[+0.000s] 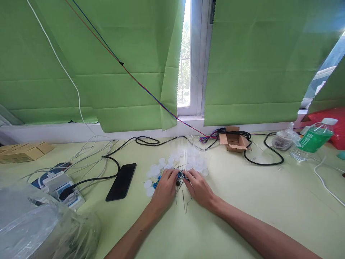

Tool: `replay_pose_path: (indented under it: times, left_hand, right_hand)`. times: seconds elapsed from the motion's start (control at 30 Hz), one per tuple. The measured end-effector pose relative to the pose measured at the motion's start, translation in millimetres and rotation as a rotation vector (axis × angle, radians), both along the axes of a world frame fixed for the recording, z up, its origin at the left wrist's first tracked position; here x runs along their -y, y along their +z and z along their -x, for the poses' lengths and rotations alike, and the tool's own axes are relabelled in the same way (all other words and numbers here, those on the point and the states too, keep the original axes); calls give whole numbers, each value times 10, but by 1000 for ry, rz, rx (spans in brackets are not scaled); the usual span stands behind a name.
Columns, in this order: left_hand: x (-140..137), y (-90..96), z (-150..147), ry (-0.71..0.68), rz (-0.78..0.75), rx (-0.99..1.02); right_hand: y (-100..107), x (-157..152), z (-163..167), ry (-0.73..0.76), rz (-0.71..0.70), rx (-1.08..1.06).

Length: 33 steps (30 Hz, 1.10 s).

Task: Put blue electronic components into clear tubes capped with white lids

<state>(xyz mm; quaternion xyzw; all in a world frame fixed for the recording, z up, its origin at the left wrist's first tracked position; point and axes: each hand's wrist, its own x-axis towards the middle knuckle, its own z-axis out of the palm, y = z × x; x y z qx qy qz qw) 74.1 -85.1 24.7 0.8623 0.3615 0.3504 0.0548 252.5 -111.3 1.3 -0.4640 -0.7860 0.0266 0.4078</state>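
At the centre of the frame, the left hand (165,187) and right hand (198,187) meet on the pale green surface (242,201), fingers pinched narrowly on a small blue electronic part (180,175). Just above stand clear plastic vials (196,158), contents too small to tell, with white round caps (155,172) loose at their left.

Bottle label (309,139) print seemingly illegible
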Motion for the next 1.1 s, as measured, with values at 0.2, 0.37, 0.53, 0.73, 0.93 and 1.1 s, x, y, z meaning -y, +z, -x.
replay_pose_path:
  times: [0.2, 0.37, 0.53, 0.73, 0.93, 1.1]
  left_hand:
    - [-30, 159, 163, 176, -79, 173]
    - [71, 69, 225, 275, -46, 273]
    - [108, -5, 221, 229, 17, 255]
    - [95, -39, 238, 184, 99, 250]
    - [102, -28, 226, 165, 233, 284]
    - [130, 22, 206, 154, 447, 447]
  right_hand:
    - [24, 159, 50, 109, -240, 172]
    - [-34, 280, 139, 292, -214, 362]
    - [-34, 249, 142, 268, -47, 414]
    - [-23, 210, 146, 205, 25, 325]
    - [-34, 200, 154, 119, 41, 253]
    - [-30, 161, 142, 72, -12, 122]
